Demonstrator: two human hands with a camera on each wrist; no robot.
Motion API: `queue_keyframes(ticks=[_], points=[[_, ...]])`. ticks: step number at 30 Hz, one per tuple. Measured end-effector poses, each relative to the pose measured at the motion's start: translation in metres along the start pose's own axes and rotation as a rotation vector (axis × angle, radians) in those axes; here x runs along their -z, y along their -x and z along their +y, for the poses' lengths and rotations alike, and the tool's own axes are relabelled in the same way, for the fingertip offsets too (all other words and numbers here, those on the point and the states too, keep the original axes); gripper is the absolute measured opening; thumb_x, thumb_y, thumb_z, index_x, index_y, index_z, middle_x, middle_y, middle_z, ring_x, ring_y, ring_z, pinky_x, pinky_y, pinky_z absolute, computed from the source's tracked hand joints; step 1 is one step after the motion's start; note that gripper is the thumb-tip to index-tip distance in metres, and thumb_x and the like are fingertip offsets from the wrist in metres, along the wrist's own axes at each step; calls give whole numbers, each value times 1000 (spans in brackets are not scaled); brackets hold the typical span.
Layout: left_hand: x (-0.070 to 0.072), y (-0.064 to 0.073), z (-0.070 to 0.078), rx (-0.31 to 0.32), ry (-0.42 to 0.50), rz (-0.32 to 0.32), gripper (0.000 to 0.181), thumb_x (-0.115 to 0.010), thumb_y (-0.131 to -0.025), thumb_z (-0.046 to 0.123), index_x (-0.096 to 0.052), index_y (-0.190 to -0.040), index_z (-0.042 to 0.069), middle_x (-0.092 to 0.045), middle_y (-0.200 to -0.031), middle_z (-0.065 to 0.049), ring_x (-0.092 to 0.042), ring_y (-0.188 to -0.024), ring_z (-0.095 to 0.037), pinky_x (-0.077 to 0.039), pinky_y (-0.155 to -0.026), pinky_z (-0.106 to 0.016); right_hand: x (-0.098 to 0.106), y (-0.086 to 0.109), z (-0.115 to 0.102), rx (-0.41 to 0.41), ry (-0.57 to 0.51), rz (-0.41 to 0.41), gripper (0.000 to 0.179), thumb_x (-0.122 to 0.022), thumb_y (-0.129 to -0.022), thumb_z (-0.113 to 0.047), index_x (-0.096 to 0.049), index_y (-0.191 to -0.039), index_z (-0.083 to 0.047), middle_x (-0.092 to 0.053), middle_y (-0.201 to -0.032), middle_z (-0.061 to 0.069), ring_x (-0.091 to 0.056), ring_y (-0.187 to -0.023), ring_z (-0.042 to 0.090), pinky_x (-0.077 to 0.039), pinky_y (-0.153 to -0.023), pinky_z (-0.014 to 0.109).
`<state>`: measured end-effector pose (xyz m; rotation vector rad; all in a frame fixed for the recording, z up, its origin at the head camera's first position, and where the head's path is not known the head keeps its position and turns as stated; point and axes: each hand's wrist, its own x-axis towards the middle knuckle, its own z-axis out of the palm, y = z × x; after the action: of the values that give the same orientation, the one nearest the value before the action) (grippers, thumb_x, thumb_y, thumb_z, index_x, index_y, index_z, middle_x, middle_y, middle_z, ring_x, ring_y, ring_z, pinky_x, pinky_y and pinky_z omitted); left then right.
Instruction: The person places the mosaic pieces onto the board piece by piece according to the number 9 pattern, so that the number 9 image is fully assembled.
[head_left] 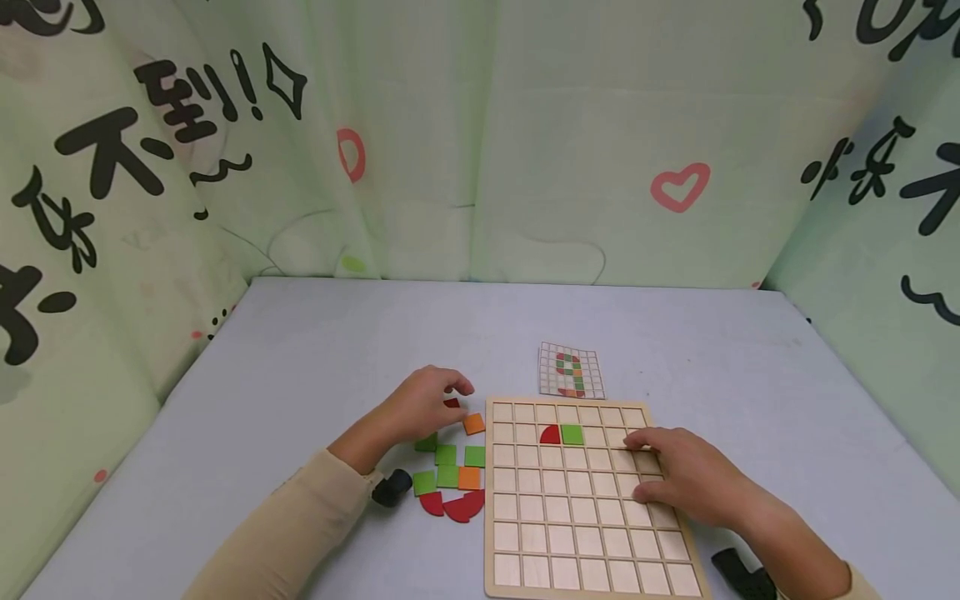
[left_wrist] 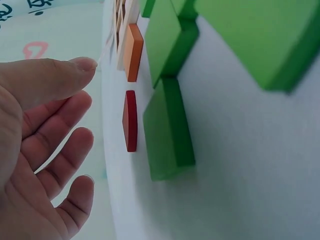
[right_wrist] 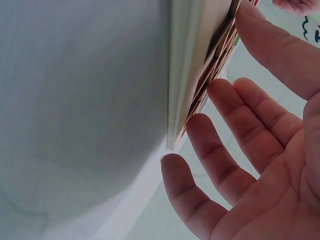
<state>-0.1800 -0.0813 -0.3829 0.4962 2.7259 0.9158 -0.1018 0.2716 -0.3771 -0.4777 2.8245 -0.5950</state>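
A wooden grid board [head_left: 577, 536] lies on the table, holding a red quarter-round tile [head_left: 551, 434] beside a green square tile [head_left: 572, 435] in its second row. My left hand [head_left: 426, 404] hovers left of the board's far corner with loosely bent fingers and nothing between them. Close by its fingertips in the left wrist view are a red tile [left_wrist: 130, 121] and an orange square tile [left_wrist: 133, 52]. Over the board's right side lies my right hand [head_left: 686, 467], fingers relaxed, fingertips at the grid; it holds nothing.
Several loose tiles lie left of the board, among them green squares [head_left: 446, 455], an orange square [head_left: 469, 478] and red rounded pieces [head_left: 465, 506]. A printed pattern card [head_left: 572, 371] sits behind the board's far edge. Printed curtains [head_left: 570, 150] enclose the table.
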Motion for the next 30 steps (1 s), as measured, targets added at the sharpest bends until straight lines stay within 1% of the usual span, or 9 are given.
queue_keyframes(ticks=[4,11,16,21,30], points=[[0,0,-2,24,0,-4,27,-76,-89,10,-71,-115,11,-65,-110,-3,-55,-109,-24,-53,-89,-34,0,0,0,0,-3,-2,55,-85,-77,-28,-64,-124,-7,-64,-121,9,-56,-114,39,-45,-91,53],[0,-2,-5,45,-22,-11,28,-76,-88,10,-70,-116,12,-64,-109,-2,-55,-109,-24,-53,-89,-34,0,1,0,-1,-9,-2,55,-85,-77,-28,-64,-124,-8,-64,-121,9,-57,-114,38,-45,-91,53],[-1,-4,-8,62,-18,-20,28,-77,-88,10,-70,-116,12,-64,-110,-3,-54,-108,-24,-53,-88,-34,0,1,0,1,-10,-2,55,-85,-78,-29,-64,-124,-8,-64,-121,8,-56,-114,38,-45,-91,53],[-1,-6,-10,69,-17,-30,29,-77,-88,10,-70,-116,12,-64,-110,-4,-54,-107,-24,-53,-89,-35,0,1,0,-6,-10,-6,55,-85,-78,-29,-64,-124,-8,-64,-122,8,-56,-115,38,-45,-91,53],[-3,-8,-12,67,-32,-41,26,-72,-90,6,-70,-116,11,-65,-109,-4,-55,-102,-23,-52,-89,-35,0,0,1,-9,-4,-11,56,-85,-78,-30,-64,-125,-8,-64,-122,9,-56,-115,37,-45,-91,53]])
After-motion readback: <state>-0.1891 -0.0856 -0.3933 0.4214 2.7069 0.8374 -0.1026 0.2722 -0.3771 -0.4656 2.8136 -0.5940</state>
